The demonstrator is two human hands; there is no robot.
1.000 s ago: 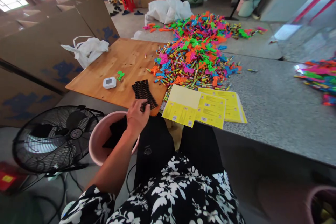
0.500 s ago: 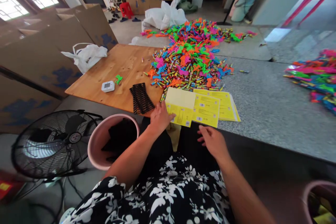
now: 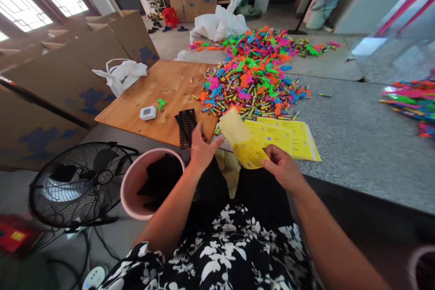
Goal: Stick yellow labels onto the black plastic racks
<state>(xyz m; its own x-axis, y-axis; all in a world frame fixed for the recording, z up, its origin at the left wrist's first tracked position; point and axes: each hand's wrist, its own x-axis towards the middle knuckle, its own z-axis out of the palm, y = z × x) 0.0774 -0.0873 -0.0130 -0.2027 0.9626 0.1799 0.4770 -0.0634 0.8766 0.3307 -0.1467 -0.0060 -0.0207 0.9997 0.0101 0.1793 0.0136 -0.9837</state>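
Observation:
My right hand (image 3: 281,166) pinches the lower right corner of a yellow printed sheet (image 3: 245,146) with a pale upper part. The sheet is tilted, slightly blurred and lifted at the front of the table. My left hand (image 3: 203,148) is open, its thumb stretched toward the sheet's left edge and its fingers beside the black lattice plastic pieces (image 3: 186,128). Whether those fingers touch the lattice I cannot tell. More yellow printed sheets (image 3: 301,138) lie overlapping on the grey tabletop, just behind and right of the lifted one.
A large heap of colourful plastic toy pieces and small tubes (image 3: 251,81) covers the table's middle. A white device (image 3: 147,113) and a green toy piece (image 3: 161,103) lie on the wooden board (image 3: 166,81). A pink bucket (image 3: 127,190) and a black fan (image 3: 81,183) stand at left.
My right hand has moved up and taken hold of the front yellow sheet, which is now lifted and tilted. My left hand has let go of it and shifted left, toward the black lattice.

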